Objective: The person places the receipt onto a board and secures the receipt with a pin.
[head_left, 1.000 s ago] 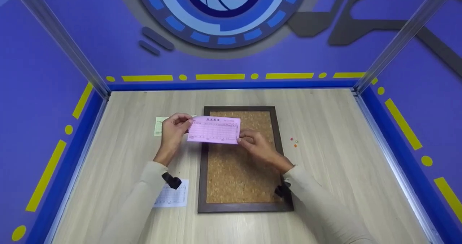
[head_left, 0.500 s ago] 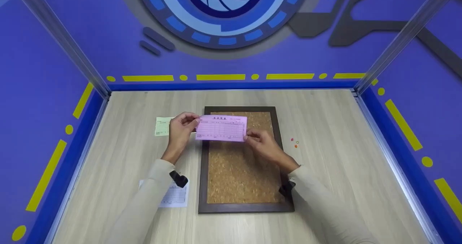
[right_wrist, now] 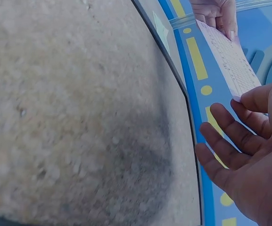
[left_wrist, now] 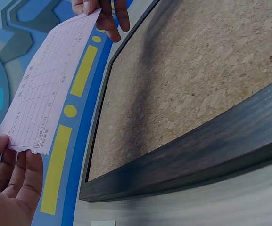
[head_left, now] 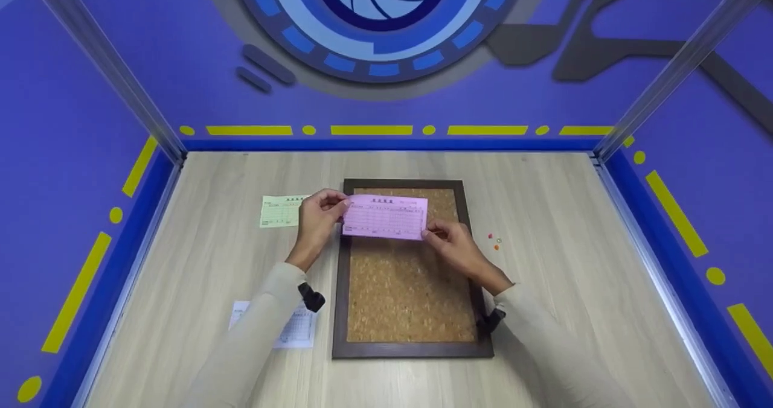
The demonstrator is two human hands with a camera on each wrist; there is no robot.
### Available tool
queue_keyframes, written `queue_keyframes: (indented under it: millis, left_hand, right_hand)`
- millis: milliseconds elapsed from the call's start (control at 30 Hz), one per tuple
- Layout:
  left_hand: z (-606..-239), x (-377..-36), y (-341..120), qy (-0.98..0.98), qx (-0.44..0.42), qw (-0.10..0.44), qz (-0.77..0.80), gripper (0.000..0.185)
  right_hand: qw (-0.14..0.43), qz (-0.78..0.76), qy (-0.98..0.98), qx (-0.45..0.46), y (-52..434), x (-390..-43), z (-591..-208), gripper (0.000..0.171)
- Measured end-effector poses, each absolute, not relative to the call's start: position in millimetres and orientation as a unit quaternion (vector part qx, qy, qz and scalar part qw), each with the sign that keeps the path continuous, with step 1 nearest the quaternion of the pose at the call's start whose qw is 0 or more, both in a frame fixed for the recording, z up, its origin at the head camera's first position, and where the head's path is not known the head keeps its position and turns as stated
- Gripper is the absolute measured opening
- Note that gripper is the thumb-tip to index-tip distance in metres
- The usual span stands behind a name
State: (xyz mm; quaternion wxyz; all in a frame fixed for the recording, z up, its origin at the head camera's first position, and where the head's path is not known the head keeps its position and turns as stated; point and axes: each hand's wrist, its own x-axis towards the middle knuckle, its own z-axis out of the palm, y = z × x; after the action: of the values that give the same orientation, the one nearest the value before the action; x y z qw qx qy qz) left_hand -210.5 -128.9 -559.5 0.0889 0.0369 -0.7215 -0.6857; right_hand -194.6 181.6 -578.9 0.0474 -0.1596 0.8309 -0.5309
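pink paper slip (head_left: 384, 216) is held in the air above the upper part of the cork board (head_left: 410, 287), near the middle of the head view, stretched flat between both hands. its left edge is pinched by the left hand (head_left: 319, 218), thumb and fingers curled onto the paper; its lower right corner is pinched by the right hand (head_left: 457, 250), with the remaining fingers seen loosely spread in the right wrist view. in the left wrist view the slip (left_wrist: 48, 89) is seen raised clear of the board's dark frame (left_wrist: 183, 160). a green slip (head_left: 281, 210) lies flat on the wooden table (head_left: 574, 263) just left of the left hand, and a white printed slip (head_left: 290, 329) lies lower left, partly covered by the left sleeve. a few small coloured pins (head_left: 494, 242) are scattered right of the board, close to the right hand.
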Motion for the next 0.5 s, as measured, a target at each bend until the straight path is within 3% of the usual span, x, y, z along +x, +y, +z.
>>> queue_keyframes:
  millis: [500]
  left_hand:
    - [-576,-214,-106,-0.739,0.038,0.055,-0.671,0.005]
  right_hand:
    - [0.054,-0.526,0.839,-0.127,202,-195,-591,0.013]
